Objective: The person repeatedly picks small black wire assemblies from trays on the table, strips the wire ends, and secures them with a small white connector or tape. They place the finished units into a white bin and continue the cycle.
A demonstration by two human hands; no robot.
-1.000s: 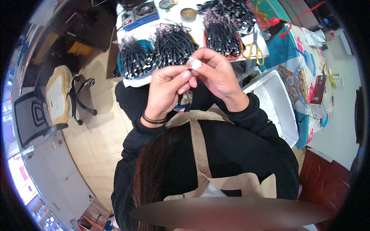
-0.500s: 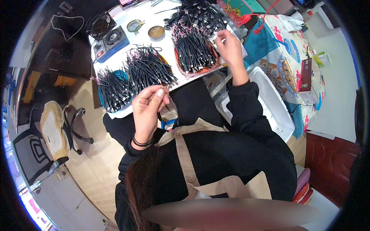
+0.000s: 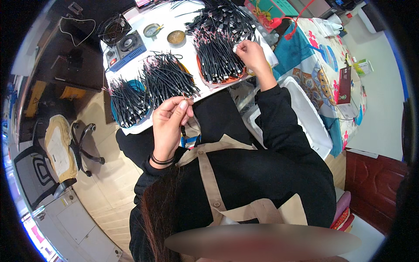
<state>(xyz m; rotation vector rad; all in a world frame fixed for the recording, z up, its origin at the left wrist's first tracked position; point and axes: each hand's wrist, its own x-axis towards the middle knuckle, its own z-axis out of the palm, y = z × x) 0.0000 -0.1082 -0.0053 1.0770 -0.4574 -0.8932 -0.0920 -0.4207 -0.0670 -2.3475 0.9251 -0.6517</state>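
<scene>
My left hand (image 3: pixel 168 122) is closed in a pinch near the table's front edge. Between its thumb and forefinger is the end of a thin black cable (image 3: pixel 183 131), with short bare wires poking out above the fingertips and its length hanging below. Farther right, my right hand (image 3: pixel 252 56) is bent over the edge of a big bundle of black cables (image 3: pixel 220 61), its fingers pinching a small white piece (image 3: pixel 235 48) whose kind I cannot make out. Two more cable bundles lie to the left, a middle one (image 3: pixel 168 81) and a smaller one (image 3: pixel 128 102).
A blue soldering station (image 3: pixel 126 50), a fan (image 3: pixel 114 30) and two round tins (image 3: pixel 176 38) stand at the back of the white table. Loose cables (image 3: pixel 222 15) are heaped behind the big bundle. A white foam box (image 3: pixel 310 118) sits at my right, an office chair (image 3: pixel 61 148) at far left.
My right hand has moved left with the white piece, closer to the big cable bundle. My left hand stays nearly in place, holding the cable.
</scene>
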